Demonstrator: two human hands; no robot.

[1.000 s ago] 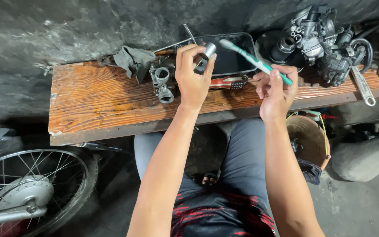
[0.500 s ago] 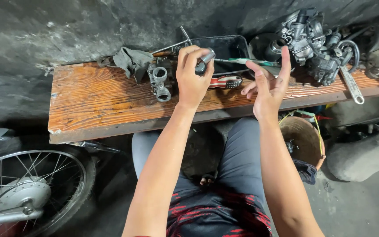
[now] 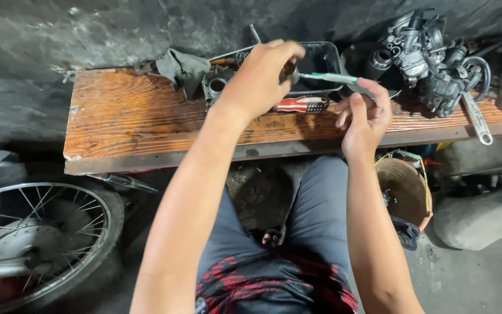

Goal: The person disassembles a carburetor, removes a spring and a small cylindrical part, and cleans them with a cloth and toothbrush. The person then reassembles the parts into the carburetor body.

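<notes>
Left hand: the left hand (image 3: 257, 78) is raised above the bench, fingers curled shut around a small dark part (image 3: 287, 71) pinched at the fingertips.
Right hand: the right hand (image 3: 364, 113) is closed on the handle end of a green and white toothbrush (image 3: 335, 79), thumb on top.
Toothbrush: lies nearly level between the two hands; its head end meets the small part at the left fingertips.
Small part: mostly hidden by the fingers; its kind cannot be told.
Tray: a dark rectangular tray (image 3: 327, 58) sits on the bench directly behind the hands.
Screwdriver: a red and white screwdriver handle (image 3: 300, 104) lies on the wood just below the left hand.
Metal body: a grey cast metal piece (image 3: 216, 86) rests left of the left wrist, beside a grey rag (image 3: 182, 68).
Bench: a worn wooden plank (image 3: 140, 119), crossing in front of the person's knees.
Right end: a carburettor assembly (image 3: 431, 55) stands there, with a wrench (image 3: 476, 119) lying next to it.
Floor, left: a spoked wheel (image 3: 36, 238).
</notes>
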